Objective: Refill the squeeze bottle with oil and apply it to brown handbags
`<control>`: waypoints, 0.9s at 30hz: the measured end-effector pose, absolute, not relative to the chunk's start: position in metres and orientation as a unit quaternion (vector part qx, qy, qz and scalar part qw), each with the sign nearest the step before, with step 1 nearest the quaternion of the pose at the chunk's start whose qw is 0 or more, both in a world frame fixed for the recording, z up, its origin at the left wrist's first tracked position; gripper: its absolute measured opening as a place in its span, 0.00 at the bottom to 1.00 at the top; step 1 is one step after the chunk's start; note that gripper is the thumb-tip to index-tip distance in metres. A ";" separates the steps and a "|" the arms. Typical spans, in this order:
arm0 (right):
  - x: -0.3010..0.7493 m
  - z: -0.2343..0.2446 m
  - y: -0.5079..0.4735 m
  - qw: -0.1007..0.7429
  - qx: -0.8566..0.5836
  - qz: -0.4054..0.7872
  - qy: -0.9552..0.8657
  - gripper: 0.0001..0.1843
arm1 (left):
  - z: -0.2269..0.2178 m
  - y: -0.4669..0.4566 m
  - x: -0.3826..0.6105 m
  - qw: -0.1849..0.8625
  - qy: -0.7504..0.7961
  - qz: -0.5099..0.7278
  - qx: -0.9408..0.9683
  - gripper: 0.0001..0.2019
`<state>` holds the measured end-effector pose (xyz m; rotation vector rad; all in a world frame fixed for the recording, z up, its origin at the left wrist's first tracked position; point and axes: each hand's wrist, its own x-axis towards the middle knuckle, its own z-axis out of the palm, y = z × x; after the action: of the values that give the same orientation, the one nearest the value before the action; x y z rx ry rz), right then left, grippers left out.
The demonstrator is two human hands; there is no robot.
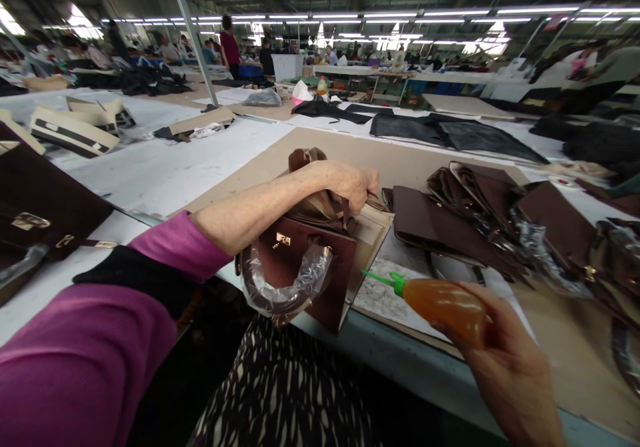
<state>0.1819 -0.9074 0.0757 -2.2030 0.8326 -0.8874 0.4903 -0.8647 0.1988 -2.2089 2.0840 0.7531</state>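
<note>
A dark brown handbag (333,287) with a gold clasp rests at the table's front edge, its handle (273,297) wrapped in clear plastic. Over the bag reaches my left hand (353,183), its fingers closed on the bag's far top edge. A pale, cream-coloured side panel (373,237) of the bag faces right. My right hand (505,347) grips an amber squeeze bottle (445,307) lying nearly level, with its green nozzle (385,277) pointing left at the bag's lower side. The nozzle tip appears close to the panel; I cannot tell whether it touches.
Several brown bag pieces (465,223) lie to the right on brown board (555,327). Another brown bag (45,200) stands at the far left. Black panels (450,133) lie further back, and a metal post (193,33) rises from the table. Other people work in the background.
</note>
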 end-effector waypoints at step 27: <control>0.179 0.031 -0.891 0.519 -0.733 -0.243 0.367 0.34 | 0.214 -0.738 0.425 0.037 0.717 -0.023 -0.696 0.10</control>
<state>0.1792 -0.8911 0.0308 -1.7576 0.8814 -0.5824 0.4246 -0.7385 0.2144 -2.1368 2.1997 -0.0694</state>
